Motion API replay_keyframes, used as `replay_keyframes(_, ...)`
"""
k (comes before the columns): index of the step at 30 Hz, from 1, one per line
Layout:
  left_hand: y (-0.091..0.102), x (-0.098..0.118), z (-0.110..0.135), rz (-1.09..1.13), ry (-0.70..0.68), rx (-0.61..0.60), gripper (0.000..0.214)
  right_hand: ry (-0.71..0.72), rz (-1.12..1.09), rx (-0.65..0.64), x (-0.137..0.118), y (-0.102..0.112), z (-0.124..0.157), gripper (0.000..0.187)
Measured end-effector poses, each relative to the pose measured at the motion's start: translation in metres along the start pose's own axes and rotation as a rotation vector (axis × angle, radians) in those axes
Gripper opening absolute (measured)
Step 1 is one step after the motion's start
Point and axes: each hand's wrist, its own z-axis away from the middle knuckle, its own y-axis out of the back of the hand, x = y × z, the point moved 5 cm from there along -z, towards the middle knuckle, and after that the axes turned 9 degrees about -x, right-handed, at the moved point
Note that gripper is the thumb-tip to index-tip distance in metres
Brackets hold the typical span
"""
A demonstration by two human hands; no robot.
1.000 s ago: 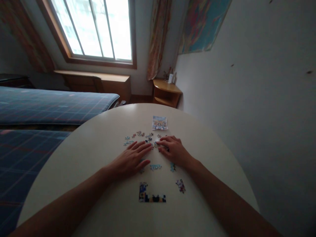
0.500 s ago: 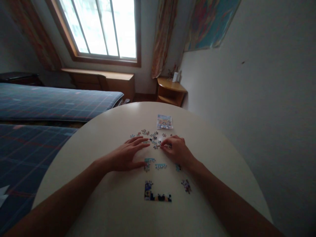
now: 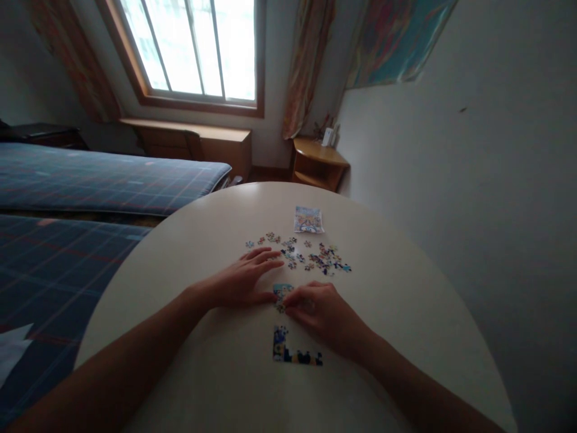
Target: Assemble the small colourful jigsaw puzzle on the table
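Teal puzzle section (image 3: 282, 289) beside right fingers (image 3: 297, 294)

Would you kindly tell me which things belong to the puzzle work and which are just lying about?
Puzzle work: L-shaped section, light-blue section, loose pieces, probably the picture packet.

Just about: plaid mattress, white object on corner shelf, wall poster.
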Motion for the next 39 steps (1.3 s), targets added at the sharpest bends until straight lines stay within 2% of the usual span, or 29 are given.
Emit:
replay_keyframes(13,0.001,0.004,-0.001,0.019,-0.033,0.047,0.068,0.009,0.232,0.045,-0.004,-0.013,-0.002,0.009)
replay_keyframes(25,0.001,0.004,0.000,0.016,-0.057,0.069,0.068,0.046,0.302,0.052,-0.007,-0.012,0.000,0.007)
replay_keyframes(34,0.001,0.003,-0.001,0.016,-0.053,0.055,0.069,0.165,0.430,0.088,-0.010,-0.013,0.001,0.006)
replay_keyframes(39,0.001,0.003,-0.002,0.019,-0.062,0.060,0.068,0.354,0.656,0.139,-0.023,-0.014,0.001,0.010)
